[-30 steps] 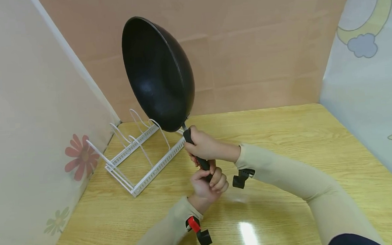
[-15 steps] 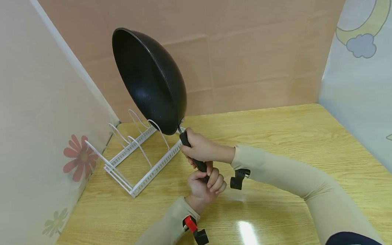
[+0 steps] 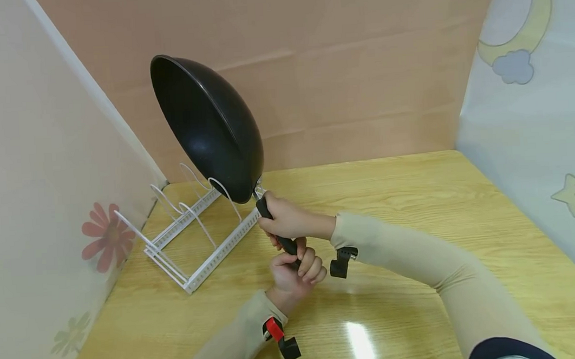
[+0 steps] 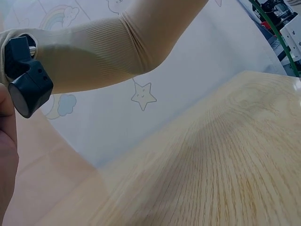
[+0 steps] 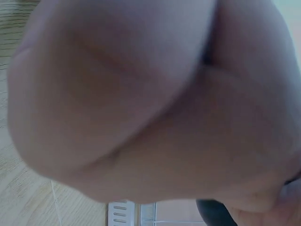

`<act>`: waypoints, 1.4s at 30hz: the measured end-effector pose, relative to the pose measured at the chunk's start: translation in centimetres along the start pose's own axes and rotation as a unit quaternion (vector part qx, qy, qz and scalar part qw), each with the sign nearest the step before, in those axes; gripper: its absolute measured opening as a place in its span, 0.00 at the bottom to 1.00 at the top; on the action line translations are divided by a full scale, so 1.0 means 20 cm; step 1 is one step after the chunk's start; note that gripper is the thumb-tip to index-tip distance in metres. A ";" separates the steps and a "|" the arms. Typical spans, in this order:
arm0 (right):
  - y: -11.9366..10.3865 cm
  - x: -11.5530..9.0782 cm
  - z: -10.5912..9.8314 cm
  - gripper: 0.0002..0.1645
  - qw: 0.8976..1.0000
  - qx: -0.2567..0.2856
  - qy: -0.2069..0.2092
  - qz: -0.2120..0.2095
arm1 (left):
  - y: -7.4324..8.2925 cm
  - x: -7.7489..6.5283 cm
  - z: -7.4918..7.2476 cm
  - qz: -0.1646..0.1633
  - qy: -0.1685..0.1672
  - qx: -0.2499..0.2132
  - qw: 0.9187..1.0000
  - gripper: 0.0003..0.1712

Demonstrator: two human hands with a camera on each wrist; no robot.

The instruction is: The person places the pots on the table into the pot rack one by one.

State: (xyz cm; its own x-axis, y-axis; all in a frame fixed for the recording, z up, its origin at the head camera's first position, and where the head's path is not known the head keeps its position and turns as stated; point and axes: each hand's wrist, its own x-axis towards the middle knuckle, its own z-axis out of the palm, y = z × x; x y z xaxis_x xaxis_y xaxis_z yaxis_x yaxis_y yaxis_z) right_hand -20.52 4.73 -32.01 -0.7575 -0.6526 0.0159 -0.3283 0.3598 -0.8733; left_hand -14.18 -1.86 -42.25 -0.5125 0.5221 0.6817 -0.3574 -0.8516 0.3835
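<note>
A black wok point(image 3: 211, 129) is held up on its side in the head view, its hollow turned to the left. My right hand point(image 3: 289, 217) grips the black handle point(image 3: 265, 206) close to the bowl. Lower down, my left hand point(image 3: 294, 274) curls round the handle's end. Behind the wok's lower edge, a white wire rack point(image 3: 220, 251) with upright loops stands on the table, and the bowl overlaps its rear loops in this view. The right wrist view is mostly filled by my right hand point(image 5: 141, 103), with a sliver of the wok point(image 5: 214, 214) at the bottom.
The wooden table point(image 3: 391, 196) runs to a tan back wall point(image 3: 361, 89). A pale wall with a red flower point(image 3: 109, 237) closes the left side, near the rack. Another pale wall with a moon point(image 3: 528, 26) stands on the right.
Both hands still grip the handle. The wok has come down and to the left, its bowl now lower over the rack's rear loops. The head view has shifted slightly.
</note>
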 end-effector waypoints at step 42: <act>0.12 0.02 0.14 0.04 0.996 -0.085 -0.005 0.023 | -0.03 -0.15 -0.04 -0.036 0.093 -0.010 0.995 0.05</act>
State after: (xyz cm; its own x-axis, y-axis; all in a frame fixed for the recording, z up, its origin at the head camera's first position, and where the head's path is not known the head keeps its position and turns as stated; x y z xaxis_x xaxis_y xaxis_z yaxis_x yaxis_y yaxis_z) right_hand -20.03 3.56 -35.45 -0.7683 -0.6395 -0.0275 -0.3857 0.4967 -0.7775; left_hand -13.08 -2.86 -45.03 -0.6205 0.5828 0.5247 -0.4128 -0.8117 0.4133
